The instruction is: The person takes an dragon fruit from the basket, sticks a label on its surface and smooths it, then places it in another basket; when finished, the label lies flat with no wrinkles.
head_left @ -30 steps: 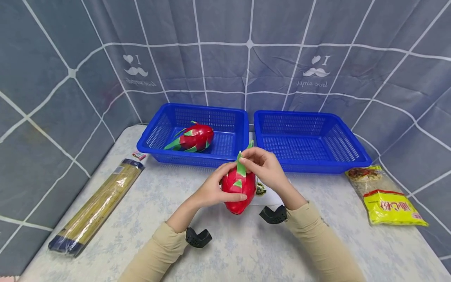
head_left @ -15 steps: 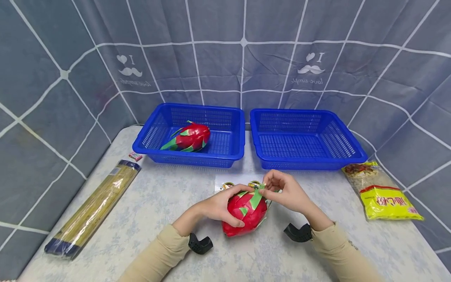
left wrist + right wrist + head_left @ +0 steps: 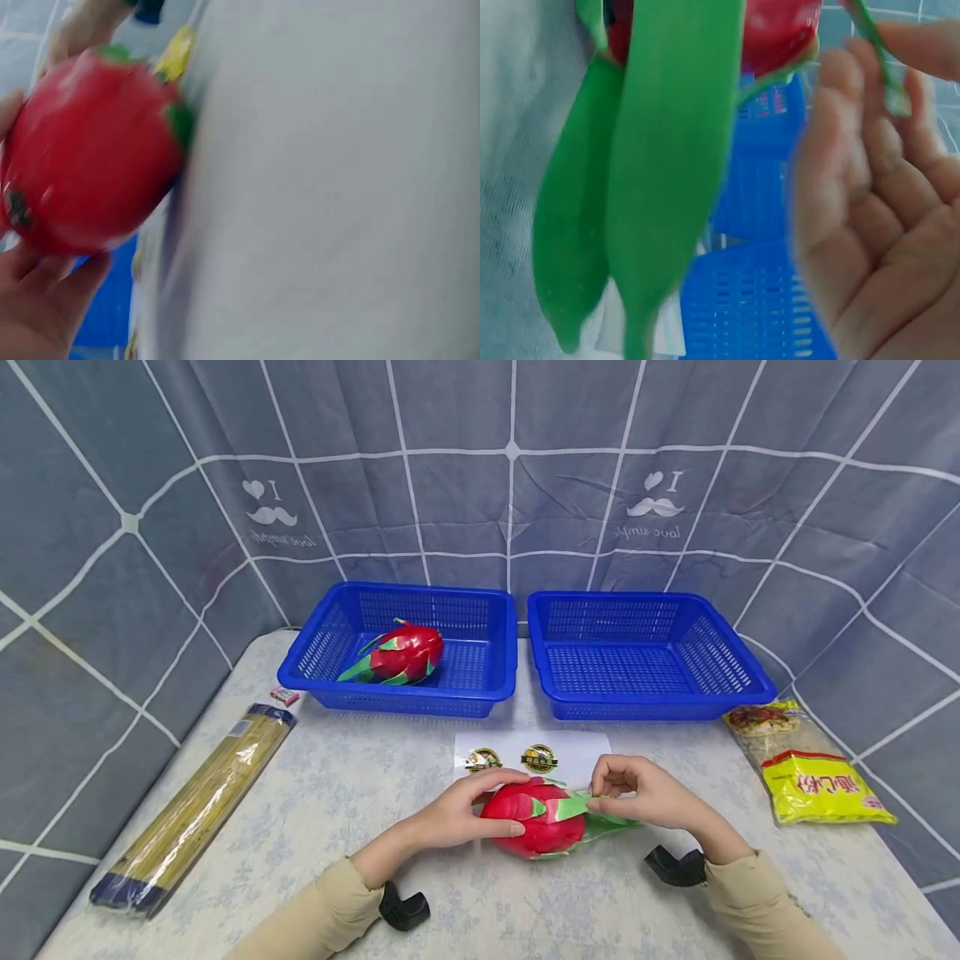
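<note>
A red dragon fruit with green leaf-like scales lies on its side in front of me, its leafy end to the right. My left hand grips its rounded end, thumb on the near side and fingers over the far side. In the left wrist view that red end fills the hand. Thumb and index finger of my right hand pinch the tip of one green leaf. Seen from the right wrist, this pinched leaf is apart from two broad hanging leaves.
Behind the hands lies a white sheet with two round stickers. Two blue baskets stand at the back; the left one holds another dragon fruit. Bundled sticks lie left, a yellow food bag right.
Both hands have brought the dragon fruit down and towards me, turning its leafy end from the baskets to the right. The right hand moved right, still pinching a leaf. The sheet is uncovered.
</note>
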Available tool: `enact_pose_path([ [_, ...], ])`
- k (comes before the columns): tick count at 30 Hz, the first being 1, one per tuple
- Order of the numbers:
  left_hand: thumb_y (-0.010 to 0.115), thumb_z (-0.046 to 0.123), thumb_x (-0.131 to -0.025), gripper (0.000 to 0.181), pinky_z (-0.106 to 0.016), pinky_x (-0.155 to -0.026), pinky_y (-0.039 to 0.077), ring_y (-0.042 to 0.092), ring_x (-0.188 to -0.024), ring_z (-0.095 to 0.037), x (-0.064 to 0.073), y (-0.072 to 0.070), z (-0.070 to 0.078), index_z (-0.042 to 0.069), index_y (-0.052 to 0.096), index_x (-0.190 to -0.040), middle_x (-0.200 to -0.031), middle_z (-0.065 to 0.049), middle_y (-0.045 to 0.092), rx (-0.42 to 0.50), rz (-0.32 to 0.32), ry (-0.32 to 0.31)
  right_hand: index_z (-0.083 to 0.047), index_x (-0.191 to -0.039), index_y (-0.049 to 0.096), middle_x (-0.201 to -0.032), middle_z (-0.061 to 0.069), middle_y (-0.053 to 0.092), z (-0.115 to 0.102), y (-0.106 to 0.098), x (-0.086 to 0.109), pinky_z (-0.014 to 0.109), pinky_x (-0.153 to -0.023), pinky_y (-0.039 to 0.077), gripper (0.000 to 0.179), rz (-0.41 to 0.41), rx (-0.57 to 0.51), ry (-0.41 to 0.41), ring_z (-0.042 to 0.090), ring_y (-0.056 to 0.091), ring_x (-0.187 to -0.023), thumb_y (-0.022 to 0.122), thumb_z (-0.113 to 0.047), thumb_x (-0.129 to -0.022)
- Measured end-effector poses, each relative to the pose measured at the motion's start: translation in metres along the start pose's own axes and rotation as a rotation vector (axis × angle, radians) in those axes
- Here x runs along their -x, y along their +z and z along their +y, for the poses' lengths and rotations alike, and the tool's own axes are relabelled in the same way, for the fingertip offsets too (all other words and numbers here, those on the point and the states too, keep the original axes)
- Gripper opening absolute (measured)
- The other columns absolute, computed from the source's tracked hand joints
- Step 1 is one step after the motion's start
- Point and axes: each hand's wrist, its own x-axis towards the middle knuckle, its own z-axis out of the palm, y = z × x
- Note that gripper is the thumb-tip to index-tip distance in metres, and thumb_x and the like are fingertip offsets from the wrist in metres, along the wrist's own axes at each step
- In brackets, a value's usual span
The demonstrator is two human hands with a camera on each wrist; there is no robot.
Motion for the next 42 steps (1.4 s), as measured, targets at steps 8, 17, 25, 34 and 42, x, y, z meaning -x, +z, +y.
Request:
enact_pose_path([
  [8, 0.075, 0.01, -0.08, 0.05, -0.032, -0.094, 0.045, 0.049, -0.122, -0.022, 0.011, 0.018, -0.009, 0.007, 0.058, -0.127, -0.132, -0.008, 0.053, 0.046, 0.185, 0.07, -0.013, -0.105, 0.057, -0.103, 0.001, 0.058, 0.002, 0.018, -0.005, 0.032, -0.08, 0.05, 0.026, 0.034, 0.136, 0.114, 0.018, 0.058, -0.095, 0.071, -0.023, -0.085],
  [17, 0.077, 0.003, -0.076, 0.051, -0.031, -0.094, 0.045, 0.048, -0.123, -0.024, 0.013, 0.024, -0.012, 0.003, 0.059, -0.123, -0.133, -0.012, 0.053, 0.12, 0.24, 0.082, -0.017, -0.143, 0.039, -0.138, 0.005, 0.045, 0.011, 0.035, -0.011, 0.035, -0.088, 0.047, 0.062, -0.101, 0.103, 0.191, 0.023, 0.051, -0.114, 0.066, -0.029, -0.088],
  [25, 0.079, 0.008, -0.074, 0.051, -0.033, -0.092, 0.047, 0.047, -0.122, -0.02, 0.014, 0.026, -0.01, 0.008, 0.061, -0.121, -0.13, -0.016, 0.052, 0.08, 0.287, 0.071, -0.016, -0.14, 0.042, -0.134, 0.009, 0.046, 0.015, 0.036, -0.008, 0.032, -0.081, 0.051, 0.06, -0.083, -0.015, 0.19, 0.02, 0.057, -0.103, 0.068, -0.021, -0.087],
  [34, 0.071, -0.005, -0.079, 0.045, -0.039, -0.087, 0.05, 0.055, -0.109, -0.037, 0.016, 0.024, 0.013, -0.009, 0.055, -0.121, -0.126, -0.023, 0.052, 0.182, 0.283, 0.04, -0.015, -0.13, 0.045, -0.122, 0.012, 0.055, 0.007, 0.033, -0.006, 0.033, -0.077, 0.053, 0.058, -0.024, -0.037, 0.139, 0.02, 0.06, -0.099, 0.075, -0.017, -0.08],
  [42, 0.078, -0.01, -0.068, 0.061, -0.042, -0.09, 0.047, 0.048, -0.119, -0.035, 0.016, 0.025, 0.015, -0.012, 0.052, -0.123, -0.127, -0.028, 0.049, 0.141, 0.271, 0.135, -0.021, -0.142, 0.037, -0.137, 0.002, 0.042, 0.003, 0.031, -0.003, 0.033, -0.088, 0.048, 0.085, -0.015, 0.138, 0.088, 0.022, 0.047, -0.118, 0.083, -0.033, -0.071],
])
